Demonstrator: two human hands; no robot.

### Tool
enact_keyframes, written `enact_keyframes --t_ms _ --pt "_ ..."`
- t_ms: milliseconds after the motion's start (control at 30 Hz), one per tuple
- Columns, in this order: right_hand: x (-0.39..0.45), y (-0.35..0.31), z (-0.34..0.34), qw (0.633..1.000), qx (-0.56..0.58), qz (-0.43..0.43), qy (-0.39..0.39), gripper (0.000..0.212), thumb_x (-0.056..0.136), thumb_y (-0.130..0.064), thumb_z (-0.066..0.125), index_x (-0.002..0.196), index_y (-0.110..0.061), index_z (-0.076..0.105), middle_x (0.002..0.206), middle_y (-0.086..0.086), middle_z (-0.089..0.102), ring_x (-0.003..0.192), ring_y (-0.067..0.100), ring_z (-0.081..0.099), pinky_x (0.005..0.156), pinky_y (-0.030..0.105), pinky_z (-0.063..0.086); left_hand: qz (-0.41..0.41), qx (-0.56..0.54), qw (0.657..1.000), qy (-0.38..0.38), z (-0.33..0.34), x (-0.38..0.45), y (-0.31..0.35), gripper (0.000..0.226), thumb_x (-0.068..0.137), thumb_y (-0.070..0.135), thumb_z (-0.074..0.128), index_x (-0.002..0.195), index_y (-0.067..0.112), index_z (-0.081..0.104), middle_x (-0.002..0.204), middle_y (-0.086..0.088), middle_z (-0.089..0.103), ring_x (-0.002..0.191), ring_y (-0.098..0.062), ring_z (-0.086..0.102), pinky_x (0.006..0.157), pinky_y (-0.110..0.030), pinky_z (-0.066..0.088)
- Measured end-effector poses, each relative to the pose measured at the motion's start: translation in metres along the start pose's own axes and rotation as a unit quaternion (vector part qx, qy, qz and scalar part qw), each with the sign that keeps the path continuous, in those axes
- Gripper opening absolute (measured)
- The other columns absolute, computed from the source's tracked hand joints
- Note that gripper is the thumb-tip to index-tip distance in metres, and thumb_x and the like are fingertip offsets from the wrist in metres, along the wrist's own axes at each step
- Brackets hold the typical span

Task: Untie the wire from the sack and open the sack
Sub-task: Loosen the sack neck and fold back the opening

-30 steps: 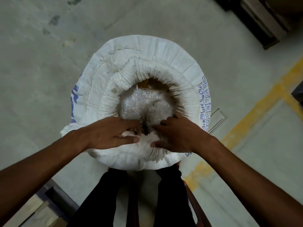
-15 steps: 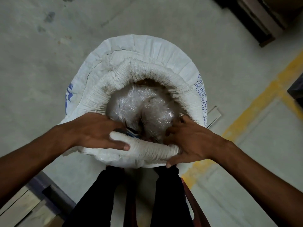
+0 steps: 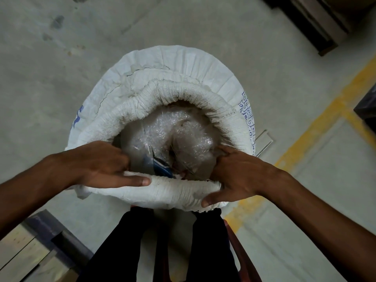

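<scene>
Sack: white woven sack standing upright at centre frame on a concrete floor; its mouth is already spread wide, with the top rolled outward into a thick cuff.
Wire: no tie is visible around the mouth; judged removed, though thin dark strands near the liner's neck are too small to identify.
Inner liner: clear plastic liner gathered to a twist just below centre; contents hidden.
Tool: blue-handled tool, possibly pliers, lying inside on the liner near the lower rim; its type cannot be confirmed.
Left hand: left hand at lower left of the mouth; thumb laid flat along the outside of the near cuff, fingers curled over the rim to the inside; closed on the cuff.
Right hand: right hand at lower right; thumb beneath the cuff outside, fingers hooked inside; likewise gripping the cuff.
Step in hand: judged to be rolling down the near edge to match the far side.
Method advised: keep both grips level and roll evenly; draw the hands apart gradually so the cuff does not bunch; avoid dragging the liner or knocking the tool deeper.
Risk: an uneven pull may tip the sack toward the person's legs.
</scene>
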State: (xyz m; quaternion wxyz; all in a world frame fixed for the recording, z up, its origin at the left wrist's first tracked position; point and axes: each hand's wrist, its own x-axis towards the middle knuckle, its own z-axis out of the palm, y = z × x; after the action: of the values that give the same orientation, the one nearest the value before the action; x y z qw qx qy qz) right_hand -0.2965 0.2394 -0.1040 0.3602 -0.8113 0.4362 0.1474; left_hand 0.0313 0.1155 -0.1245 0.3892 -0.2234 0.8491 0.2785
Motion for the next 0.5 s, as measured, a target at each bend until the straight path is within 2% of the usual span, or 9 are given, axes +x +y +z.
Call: enact_keyframes --t_ms 67,100,167,233,300,367,400,500 --pt "0.0 0.0 0.001 0.999 -0.006 -0.015 0.032 0.09 0.081 -0.095 0.024 0.084 -0.02 0.072 0.081 0.001 0.077 0.087 0.026 0.068 0.112 0.045 0.042 -0.004 -0.004 1.0 0.015 -0.005 -0.001 0.005 0.123 0.064 0.107 -0.015 0.077 0.012 0.062 0.075 0.0 0.068 0.07 -0.01 0.064 0.082 -0.033 0.053" --pt "0.001 -0.001 0.002 0.997 -0.015 -0.025 0.076 0.082 0.083 -0.092 0.031 0.084 -0.021 0.072 0.079 0.0 0.076 0.081 0.026 0.068 0.101 0.04 0.048 0.002 -0.001 0.999 0.037 -0.008 -0.001 0.008 0.121 0.065 0.106 -0.015 0.079 0.015 0.063 0.073 0.001 0.069 0.069 -0.009 0.064 0.08 -0.031 0.053" --pt "0.002 -0.003 0.0 0.995 -0.011 -0.019 0.099 0.077 0.084 -0.091 0.034 0.095 -0.026 0.074 0.084 -0.003 0.075 0.079 0.024 0.067 0.087 0.034 0.043 0.035 -0.012 0.994 0.102 -0.013 -0.001 0.013 0.106 0.074 0.103 -0.008 0.094 0.033 0.069 0.077 0.012 0.072 0.073 -0.005 0.067 0.077 -0.028 0.054" --pt "0.003 -0.003 -0.001 0.996 0.009 -0.001 0.088 0.08 0.083 -0.093 0.029 0.111 -0.031 0.073 0.095 -0.007 0.075 0.087 0.021 0.067 0.085 0.032 0.036 0.069 -0.044 0.984 0.16 -0.014 0.0 0.016 0.085 0.083 0.1 0.005 0.108 0.049 0.068 0.086 0.025 0.073 0.079 0.001 0.068 0.076 -0.028 0.055" --pt "0.004 -0.001 -0.001 0.994 0.01 0.005 0.106 0.075 0.085 -0.09 0.034 0.114 -0.031 0.071 0.097 -0.007 0.074 0.089 0.02 0.066 0.084 0.03 0.036 0.082 -0.07 0.974 0.197 -0.01 0.001 0.016 0.074 0.086 0.099 0.017 0.11 0.051 0.069 0.082 0.03 0.069 0.076 0.003 0.067 0.072 -0.03 0.056" --pt "0.004 0.0 -0.002 0.994 -0.004 0.011 0.107 0.074 0.087 -0.088 0.033 0.114 -0.031 0.07 0.098 -0.007 0.073 0.091 0.021 0.066 0.087 0.035 0.041 0.085 -0.083 0.963 0.241 -0.005 0.002 0.018 0.069 0.086 0.098 0.027 0.106 0.05 0.071 0.069 0.036 0.058 0.066 0.005 0.06 0.065 -0.027 0.055" --pt "0.005 -0.001 -0.001 0.994 -0.011 0.015 0.104 0.074 0.088 -0.088 0.031 0.115 -0.03 0.069 0.099 -0.007 0.073 0.092 0.021 0.066 0.089 0.038 0.043 0.082 -0.085 0.959 0.259 -0.003 0.001 0.02 0.067 0.085 0.098 0.031 0.105 0.049 0.072 0.069 0.037 0.058 0.065 0.006 0.059 0.062 -0.025 0.053" --pt "0.006 -0.001 0.0 0.993 -0.024 0.021 0.11 0.072 0.091 -0.086 0.032 0.115 -0.03 0.069 0.096 -0.007 0.071 0.09 0.02 0.064 0.09 0.042 0.043 0.064 -0.091 0.953 0.281 0.005 0.0 0.021 0.067 0.082 0.099 0.038 0.111 0.049 0.072 0.094 0.028 0.073 0.076 0.001 0.07 0.064 -0.027 0.056"
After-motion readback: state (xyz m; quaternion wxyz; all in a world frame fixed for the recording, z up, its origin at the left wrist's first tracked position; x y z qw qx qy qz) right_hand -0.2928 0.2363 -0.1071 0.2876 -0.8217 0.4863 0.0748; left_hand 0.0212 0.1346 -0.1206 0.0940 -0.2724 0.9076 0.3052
